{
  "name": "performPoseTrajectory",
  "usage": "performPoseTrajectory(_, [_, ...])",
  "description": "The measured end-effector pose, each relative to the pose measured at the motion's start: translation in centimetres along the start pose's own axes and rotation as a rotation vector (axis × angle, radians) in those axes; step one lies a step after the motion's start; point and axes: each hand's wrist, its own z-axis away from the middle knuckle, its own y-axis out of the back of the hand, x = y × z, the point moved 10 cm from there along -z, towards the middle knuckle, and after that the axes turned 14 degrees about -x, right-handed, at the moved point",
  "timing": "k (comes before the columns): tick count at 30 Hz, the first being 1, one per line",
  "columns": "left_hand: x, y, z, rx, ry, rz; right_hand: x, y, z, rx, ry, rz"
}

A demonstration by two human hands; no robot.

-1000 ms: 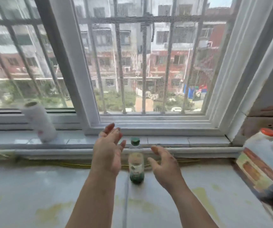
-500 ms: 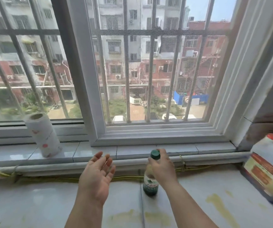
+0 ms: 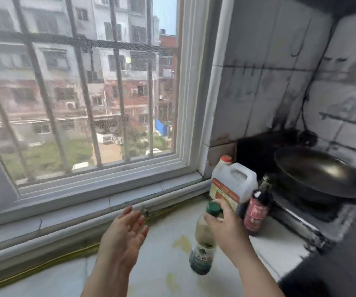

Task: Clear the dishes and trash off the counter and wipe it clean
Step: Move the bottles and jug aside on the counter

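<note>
While your right hand (image 3: 226, 229) grips it at the neck, the green-capped bottle (image 3: 202, 250) stands near upright over the counter (image 3: 162, 281), right of centre. Long axis almost vertical, leaning a little: green cap (image 3: 214, 208) up and toward the right, base down and toward the left. Base looks just off the surface, but blur makes that hard to call. Your fingers and thumb curl round the neck just under the cap, wrist coming in from lower right.

Counts: one green-capped bottle, one white jug (image 3: 235, 181) with an orange-red cap, one dark bottle (image 3: 257, 209) with a red label, so three containers. One black wok (image 3: 318, 172) on the stove (image 3: 297, 224). Two hands.

Your left hand (image 3: 125, 236) hovers beside the bottle on its left, apart from it, palm turned up and inward, fingers straight and loosely spread, holding nothing.

Jug and dark bottle sit just behind your right hand at the counter's right end, touching or nearly so, beside the stove. Yellowish stains (image 3: 182, 244) mark the counter near the bottle's base. A yellow cable (image 3: 44, 266) runs along the back edge under the window sill (image 3: 100, 202).
</note>
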Motion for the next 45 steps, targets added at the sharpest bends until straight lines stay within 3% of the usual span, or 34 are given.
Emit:
performPoseTrajectory(10, [-5.1,-4.5,-1.7,0.013,0.048,-0.08,7.7,16.5,0.8,0.364,-0.124,0.125])
performPoseTrajectory(20, [-4.8,-4.1,-1.4,0.07,-0.021,-0.074,13.3,18.8,-1.8,0.458,-0.244,0.053])
performPoseTrajectory(26, [-5.1,-4.4,-1.8,0.067,-0.036,-0.06,14.0,18.9,-2.5,0.425,-0.257,0.027])
performPoseTrajectory(29, [-5.2,-4.4,-1.8,0.064,-0.032,-0.055,12.4,19.7,-1.8,0.486,-0.177,0.05])
performPoseTrajectory(33, [-5.5,-4.5,-1.7,0.063,-0.018,-0.032,6.5,20.1,0.6,0.606,0.129,0.064])
performPoseTrajectory(35, [-5.8,-4.5,-1.4,0.062,-0.012,-0.004,4.0,18.7,1.2,0.542,0.259,-0.022])
performPoseTrajectory(38, [-5.9,-3.8,-0.5,0.069,-0.021,0.063,2.3,14.5,0.8,0.302,0.337,-0.222])
performPoseTrajectory(45, [-2.9,1.5,4.8,0.202,-0.167,0.193,4.8,0.8,-2.1,-0.181,0.078,-0.714])
